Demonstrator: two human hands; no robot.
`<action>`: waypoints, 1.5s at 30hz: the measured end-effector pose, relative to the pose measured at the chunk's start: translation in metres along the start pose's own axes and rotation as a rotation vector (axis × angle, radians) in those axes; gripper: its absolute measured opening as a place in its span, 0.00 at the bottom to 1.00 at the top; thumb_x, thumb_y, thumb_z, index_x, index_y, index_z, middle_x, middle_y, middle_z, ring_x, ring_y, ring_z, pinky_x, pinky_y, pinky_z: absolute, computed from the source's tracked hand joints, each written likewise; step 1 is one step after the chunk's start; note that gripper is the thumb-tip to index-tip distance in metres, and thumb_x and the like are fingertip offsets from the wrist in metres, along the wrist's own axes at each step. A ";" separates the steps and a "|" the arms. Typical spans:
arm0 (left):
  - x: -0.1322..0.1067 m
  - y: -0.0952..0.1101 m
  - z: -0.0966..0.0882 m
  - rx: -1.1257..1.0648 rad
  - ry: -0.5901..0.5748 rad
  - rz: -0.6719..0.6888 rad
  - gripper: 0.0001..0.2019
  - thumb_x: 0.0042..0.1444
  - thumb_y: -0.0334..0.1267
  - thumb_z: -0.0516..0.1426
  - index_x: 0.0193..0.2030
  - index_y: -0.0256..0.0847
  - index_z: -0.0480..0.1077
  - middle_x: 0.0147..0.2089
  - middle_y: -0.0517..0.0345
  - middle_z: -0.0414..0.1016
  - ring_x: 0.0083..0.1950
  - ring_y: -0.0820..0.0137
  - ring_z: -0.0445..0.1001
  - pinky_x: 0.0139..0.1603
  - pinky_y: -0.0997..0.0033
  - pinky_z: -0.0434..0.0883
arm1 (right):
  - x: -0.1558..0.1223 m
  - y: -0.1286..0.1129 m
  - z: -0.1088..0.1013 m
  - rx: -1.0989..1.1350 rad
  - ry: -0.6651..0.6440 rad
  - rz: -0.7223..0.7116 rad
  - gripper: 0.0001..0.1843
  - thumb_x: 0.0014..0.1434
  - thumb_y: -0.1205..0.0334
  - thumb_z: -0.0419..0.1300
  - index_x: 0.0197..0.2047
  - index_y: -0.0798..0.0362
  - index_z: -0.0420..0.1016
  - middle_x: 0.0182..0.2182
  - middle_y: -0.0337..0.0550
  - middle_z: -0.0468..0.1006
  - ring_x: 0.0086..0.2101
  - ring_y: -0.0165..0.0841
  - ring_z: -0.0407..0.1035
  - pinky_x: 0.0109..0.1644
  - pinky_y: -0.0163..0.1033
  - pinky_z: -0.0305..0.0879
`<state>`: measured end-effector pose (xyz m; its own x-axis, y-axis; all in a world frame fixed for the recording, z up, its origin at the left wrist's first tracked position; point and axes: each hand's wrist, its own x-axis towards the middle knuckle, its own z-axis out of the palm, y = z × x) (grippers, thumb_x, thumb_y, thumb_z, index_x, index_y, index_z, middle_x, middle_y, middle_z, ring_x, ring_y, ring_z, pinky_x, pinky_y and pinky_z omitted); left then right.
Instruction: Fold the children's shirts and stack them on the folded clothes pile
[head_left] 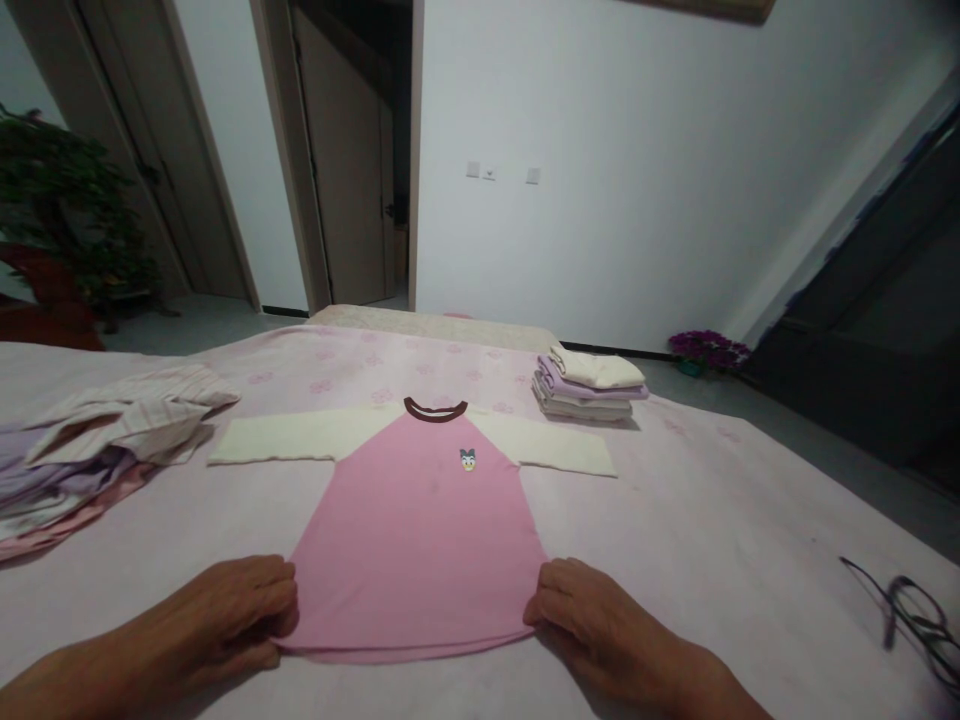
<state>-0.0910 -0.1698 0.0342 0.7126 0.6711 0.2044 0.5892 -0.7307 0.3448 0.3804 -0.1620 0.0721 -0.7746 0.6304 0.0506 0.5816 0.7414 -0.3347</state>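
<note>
A pink long-sleeved shirt [412,530] with cream sleeves, a dark brown collar and a small cartoon duck badge [468,460] lies flat and spread on the bed, collar away from me. My left hand [225,615] grips the near hem at the shirt's left corner. At the right corner, my right hand [592,612] holds the hem in the same way. Both hands rest on the bedspread, and the fingers hide small parts of the hem.
A pink floral bedspread [712,520] covers the bed. A folded stack of clothes [589,388] sits beyond the right sleeve, and a looser striped and lilac pile [112,430] lies at the left. Dark thin eyeglasses or cord [907,620] lie at the right. Doors and a potted plant [67,200] stand beyond.
</note>
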 end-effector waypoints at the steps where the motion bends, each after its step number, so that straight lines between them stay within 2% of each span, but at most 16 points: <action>1: 0.000 0.000 -0.002 -0.019 -0.037 -0.007 0.11 0.64 0.48 0.57 0.36 0.46 0.66 0.33 0.63 0.72 0.32 0.72 0.68 0.32 0.75 0.62 | -0.001 0.000 -0.003 0.010 -0.004 0.007 0.11 0.69 0.68 0.49 0.46 0.46 0.71 0.40 0.45 0.76 0.40 0.36 0.69 0.43 0.42 0.64; 4: -0.002 0.003 -0.006 -0.059 -0.146 -0.076 0.12 0.63 0.49 0.58 0.35 0.45 0.66 0.33 0.63 0.73 0.31 0.72 0.68 0.32 0.75 0.62 | -0.001 -0.002 -0.012 0.046 -0.040 0.048 0.10 0.66 0.68 0.54 0.43 0.45 0.73 0.38 0.42 0.79 0.39 0.35 0.72 0.45 0.41 0.66; 7: 0.004 0.010 -0.009 -0.121 -0.147 -0.174 0.13 0.65 0.47 0.55 0.32 0.44 0.67 0.31 0.63 0.73 0.29 0.72 0.68 0.32 0.75 0.62 | 0.012 -0.007 -0.017 0.084 -0.050 0.102 0.08 0.65 0.66 0.56 0.40 0.45 0.76 0.36 0.38 0.80 0.38 0.33 0.73 0.46 0.39 0.67; 9: 0.018 0.016 -0.010 -0.173 -0.086 -0.230 0.16 0.68 0.46 0.51 0.30 0.43 0.66 0.29 0.62 0.73 0.28 0.73 0.68 0.31 0.75 0.63 | 0.030 -0.011 -0.016 0.091 0.003 0.121 0.08 0.67 0.63 0.55 0.44 0.46 0.77 0.39 0.40 0.80 0.40 0.34 0.74 0.48 0.39 0.68; 11: 0.041 0.020 -0.012 -0.187 -0.004 -0.278 0.18 0.69 0.48 0.49 0.30 0.43 0.67 0.29 0.61 0.74 0.29 0.72 0.69 0.31 0.75 0.65 | 0.053 -0.014 -0.015 0.080 0.055 0.112 0.13 0.68 0.59 0.54 0.51 0.48 0.76 0.46 0.45 0.80 0.47 0.36 0.73 0.54 0.42 0.67; 13: 0.069 0.017 -0.011 -0.160 0.082 -0.324 0.17 0.69 0.49 0.48 0.37 0.44 0.71 0.36 0.60 0.78 0.35 0.70 0.75 0.38 0.73 0.70 | 0.082 -0.015 -0.012 0.067 0.060 0.090 0.19 0.69 0.57 0.54 0.61 0.50 0.71 0.56 0.49 0.76 0.55 0.39 0.69 0.62 0.45 0.63; 16: 0.113 -0.005 0.001 -0.075 0.199 -0.365 0.18 0.69 0.51 0.48 0.55 0.47 0.72 0.55 0.54 0.79 0.55 0.63 0.77 0.57 0.63 0.72 | 0.131 -0.009 -0.005 0.017 0.054 0.103 0.28 0.70 0.54 0.51 0.70 0.55 0.61 0.68 0.54 0.64 0.66 0.43 0.57 0.70 0.47 0.53; 19: 0.150 -0.038 0.022 0.102 0.266 -0.364 0.24 0.69 0.49 0.46 0.65 0.42 0.66 0.68 0.44 0.69 0.68 0.56 0.67 0.68 0.50 0.66 | 0.175 0.002 0.005 -0.063 0.069 0.146 0.29 0.70 0.56 0.49 0.70 0.59 0.60 0.71 0.56 0.58 0.69 0.45 0.50 0.73 0.50 0.45; 21: 0.167 -0.058 0.035 0.216 0.253 -0.388 0.25 0.68 0.46 0.46 0.66 0.38 0.64 0.69 0.41 0.67 0.71 0.54 0.63 0.69 0.47 0.63 | 0.197 0.011 0.012 -0.097 0.096 0.186 0.28 0.70 0.59 0.48 0.69 0.60 0.61 0.70 0.57 0.59 0.69 0.44 0.51 0.73 0.49 0.46; 24: 0.187 -0.078 0.044 0.291 0.216 -0.429 0.25 0.67 0.45 0.46 0.65 0.35 0.65 0.67 0.36 0.69 0.69 0.52 0.66 0.69 0.46 0.63 | 0.221 0.026 0.019 -0.131 0.136 0.259 0.27 0.71 0.58 0.47 0.68 0.61 0.63 0.69 0.59 0.61 0.68 0.44 0.54 0.72 0.50 0.48; 28: 0.211 -0.100 0.042 0.314 0.201 -0.443 0.26 0.67 0.46 0.46 0.65 0.34 0.64 0.69 0.34 0.66 0.72 0.50 0.61 0.70 0.46 0.58 | 0.245 0.050 0.023 -0.171 0.209 0.374 0.28 0.71 0.55 0.46 0.68 0.61 0.62 0.68 0.61 0.61 0.67 0.44 0.55 0.71 0.51 0.47; 31: 0.226 -0.118 0.041 0.319 0.170 -0.454 0.28 0.68 0.48 0.46 0.67 0.32 0.63 0.71 0.33 0.63 0.73 0.49 0.60 0.70 0.48 0.58 | 0.257 0.069 0.025 -0.194 0.241 0.467 0.31 0.71 0.52 0.46 0.71 0.61 0.58 0.70 0.61 0.57 0.69 0.46 0.49 0.71 0.53 0.44; 34: 0.229 -0.135 0.042 0.317 0.131 -0.452 0.32 0.68 0.52 0.45 0.70 0.31 0.59 0.73 0.31 0.58 0.74 0.49 0.57 0.70 0.46 0.56 | 0.261 0.088 0.031 -0.194 0.226 0.550 0.35 0.72 0.48 0.45 0.73 0.61 0.52 0.73 0.61 0.49 0.71 0.48 0.43 0.72 0.55 0.39; 37: 0.221 -0.148 0.040 0.308 0.086 -0.430 0.35 0.69 0.56 0.42 0.74 0.36 0.54 0.76 0.37 0.52 0.76 0.51 0.52 0.72 0.47 0.52 | 0.261 0.099 0.037 -0.195 0.215 0.573 0.38 0.72 0.45 0.43 0.75 0.61 0.48 0.74 0.60 0.45 0.72 0.48 0.39 0.73 0.55 0.36; 41: 0.202 -0.166 0.030 0.298 0.025 -0.428 0.34 0.69 0.58 0.39 0.75 0.43 0.53 0.77 0.46 0.50 0.77 0.57 0.50 0.72 0.52 0.52 | 0.260 0.102 0.040 -0.196 0.220 0.573 0.39 0.72 0.44 0.42 0.75 0.62 0.47 0.74 0.59 0.44 0.72 0.49 0.38 0.73 0.54 0.35; 45: 0.171 -0.188 0.015 0.340 0.025 -0.501 0.32 0.69 0.55 0.38 0.74 0.43 0.55 0.77 0.45 0.52 0.77 0.56 0.51 0.71 0.52 0.53 | 0.259 0.100 0.038 -0.190 0.208 0.573 0.39 0.72 0.44 0.41 0.75 0.62 0.47 0.74 0.59 0.44 0.72 0.48 0.38 0.73 0.54 0.34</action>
<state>-0.0746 0.0809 -0.0092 0.3101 0.9437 0.1153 0.9424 -0.3211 0.0932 0.2281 0.0668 0.0162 -0.2745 0.9562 0.1013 0.9380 0.2895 -0.1908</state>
